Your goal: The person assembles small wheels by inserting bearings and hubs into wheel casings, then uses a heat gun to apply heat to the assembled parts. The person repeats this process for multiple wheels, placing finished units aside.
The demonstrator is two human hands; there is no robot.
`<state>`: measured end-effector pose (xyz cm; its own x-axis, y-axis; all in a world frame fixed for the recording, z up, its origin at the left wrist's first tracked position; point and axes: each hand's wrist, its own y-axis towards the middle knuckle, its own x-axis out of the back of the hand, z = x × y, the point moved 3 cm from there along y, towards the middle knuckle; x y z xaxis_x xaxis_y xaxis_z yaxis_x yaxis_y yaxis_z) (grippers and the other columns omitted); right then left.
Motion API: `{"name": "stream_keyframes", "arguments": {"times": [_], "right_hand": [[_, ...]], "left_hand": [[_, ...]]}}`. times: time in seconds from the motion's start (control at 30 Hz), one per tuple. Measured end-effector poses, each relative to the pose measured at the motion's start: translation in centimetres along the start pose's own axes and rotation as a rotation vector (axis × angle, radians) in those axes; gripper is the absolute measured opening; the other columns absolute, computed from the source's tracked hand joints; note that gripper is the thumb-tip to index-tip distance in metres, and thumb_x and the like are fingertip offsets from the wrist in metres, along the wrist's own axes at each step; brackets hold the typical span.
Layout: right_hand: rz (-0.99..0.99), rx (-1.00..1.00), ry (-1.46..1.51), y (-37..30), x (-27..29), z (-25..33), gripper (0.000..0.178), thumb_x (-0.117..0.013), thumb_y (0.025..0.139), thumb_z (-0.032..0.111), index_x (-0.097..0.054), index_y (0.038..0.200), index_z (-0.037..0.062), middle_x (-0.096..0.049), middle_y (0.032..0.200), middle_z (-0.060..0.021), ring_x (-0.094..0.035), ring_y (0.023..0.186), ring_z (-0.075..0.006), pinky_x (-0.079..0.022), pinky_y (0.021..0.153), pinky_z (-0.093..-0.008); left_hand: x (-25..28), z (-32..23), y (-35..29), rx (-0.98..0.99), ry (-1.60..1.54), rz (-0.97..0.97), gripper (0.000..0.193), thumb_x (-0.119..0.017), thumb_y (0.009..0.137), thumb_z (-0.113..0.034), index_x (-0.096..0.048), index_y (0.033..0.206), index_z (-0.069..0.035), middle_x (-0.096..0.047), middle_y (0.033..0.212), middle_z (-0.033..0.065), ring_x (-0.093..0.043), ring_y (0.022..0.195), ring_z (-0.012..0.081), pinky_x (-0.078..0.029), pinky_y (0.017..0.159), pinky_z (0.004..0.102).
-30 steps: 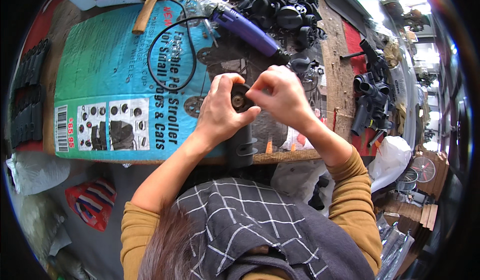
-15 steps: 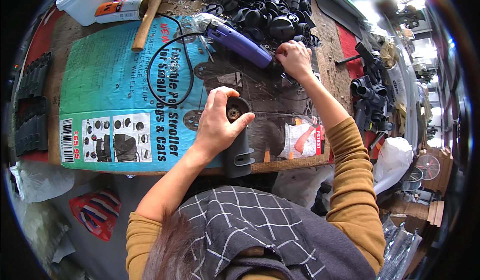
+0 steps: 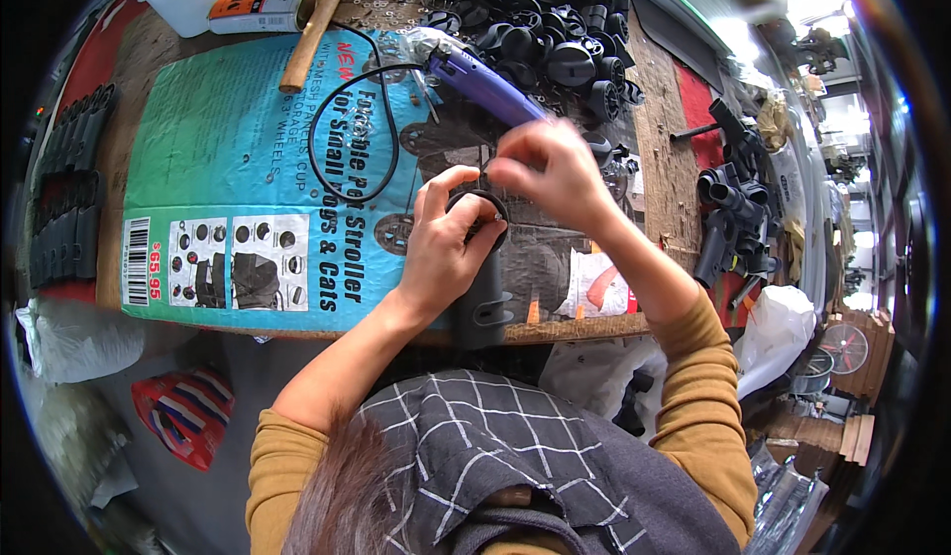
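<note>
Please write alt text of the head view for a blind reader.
A person's left hand holds a dark, round-ended part at a wooden workbench, the blurred right hand close beside it. Farther back lie a purple power tool and a pile of black parts.

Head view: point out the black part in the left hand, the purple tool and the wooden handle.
Black part (image 3: 484,282), head view: lower body.
Purple tool (image 3: 483,84), head view: mid-body.
Wooden handle (image 3: 320,28), head view: mid-shaft.

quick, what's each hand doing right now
Left hand: closed on the round end of a black plastic part.
Right hand: fingers curled, blurred; can't tell if it holds anything.
</note>
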<state>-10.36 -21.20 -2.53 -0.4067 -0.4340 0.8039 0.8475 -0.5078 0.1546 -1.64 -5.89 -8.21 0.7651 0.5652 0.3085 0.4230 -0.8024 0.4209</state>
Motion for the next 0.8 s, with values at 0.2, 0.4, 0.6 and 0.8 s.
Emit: {"name": "stream_keyframes", "arguments": {"times": [0.2,0.4,0.6,0.8], "right_hand": [[-0.074,-0.116,-0.306,6.2,-2.1,-4.8,0.06,-0.078,0.071,0.022,-0.054,0.125,0.0067,-0.06,0.114,-0.0175,-0.058,0.11,-0.0359,-0.046,0.095,-0.0427],[-0.266,-0.27,0.643,2.6,1.6,-2.1,0.074,-0.08,0.072,0.005,-0.035,0.131,0.0095,-0.053,0.094,-0.0038,-0.057,0.082,-0.0128,-0.05,0.07,-0.0277],[-0.672,-0.122,0.763,-0.8,2.2,0.4,0.057,-0.077,0.076,0.006,-0.036,0.117,0.0071,-0.057,0.091,-0.006,-0.059,0.079,-0.0126,-0.051,0.07,-0.0289],[-0.725,0.064,1.147,-3.2,5.0,3.8,0.05,-0.064,0.089,0.035,-0.038,0.12,0.0064,-0.062,0.078,-0.014,-0.062,0.066,-0.0234,-0.054,0.067,-0.0395]], "left_hand": [[-0.1,0.0,0.2,0.005,-0.016,-0.014,0.014,-0.074,0.08,-0.011,-0.067,0.092,-0.009,-0.052,0.124,0.0136,-0.049,0.115,0.036,-0.042,0.097,0.0434],[-0.2,0.2,0.1,0.036,-0.018,-0.001,0.014,-0.075,0.08,-0.011,-0.067,0.092,-0.01,-0.052,0.123,0.0122,-0.05,0.112,0.0338,-0.042,0.095,0.0416],[-0.3,0.3,0.0,0.023,-0.021,-0.006,0.015,-0.075,0.08,-0.012,-0.067,0.093,-0.011,-0.053,0.123,0.0117,-0.05,0.111,0.0341,-0.043,0.094,0.0421],[-0.4,0.4,0.0,0.004,-0.001,-0.017,0.016,-0.075,0.08,-0.011,-0.068,0.094,-0.011,-0.053,0.122,0.0112,-0.05,0.11,0.0341,-0.043,0.094,0.0421]]}}
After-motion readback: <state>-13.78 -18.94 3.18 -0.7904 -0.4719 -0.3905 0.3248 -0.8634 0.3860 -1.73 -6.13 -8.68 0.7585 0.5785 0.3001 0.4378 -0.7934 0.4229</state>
